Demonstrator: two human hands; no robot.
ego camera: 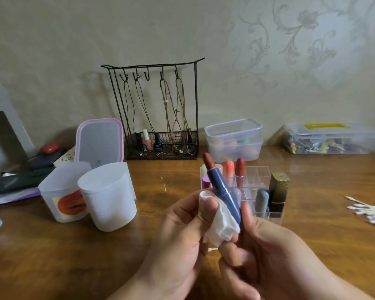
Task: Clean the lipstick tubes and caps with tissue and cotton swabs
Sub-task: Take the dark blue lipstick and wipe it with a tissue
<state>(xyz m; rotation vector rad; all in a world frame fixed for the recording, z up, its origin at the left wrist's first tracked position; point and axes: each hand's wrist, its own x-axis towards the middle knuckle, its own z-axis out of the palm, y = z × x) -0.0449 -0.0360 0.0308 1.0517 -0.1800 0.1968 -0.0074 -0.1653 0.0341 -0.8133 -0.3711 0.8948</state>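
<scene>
The blue lipstick tube [224,197] is held above the wooden table [52,256], tilted with its brown-red tip toward the upper left, cap off. The right hand [268,252] grips the tube's lower end, fingers curled round it. The left hand [182,234] pinches a crumpled white tissue [220,226], thumb pressing it against the left side of the tube's lower barrel. Just behind the tube stands a clear lipstick organizer [258,176] with square compartments; an orange lipstick [228,169] and a red lipstick [239,169] stand uncapped in its back row, a grey tube [262,201] and a black-and-gold tube [278,191] stand capped toward its front right. A pile of cotton swabs [368,211] lies on the table at the right edge, well apart from the hands. Left of the hands stand two white plastic containers [108,200], touching each other, the left one bearing an orange label. A pink-framed mirror [100,141] leans behind them. A black wire jewelry rack [158,109] stands against the wall with cords hanging from its hooks and nail polish bottles [147,141] in its base. Right of it sit two stacked clear boxes [234,137], and farther right a clear box with a yellow handle [331,137].
</scene>
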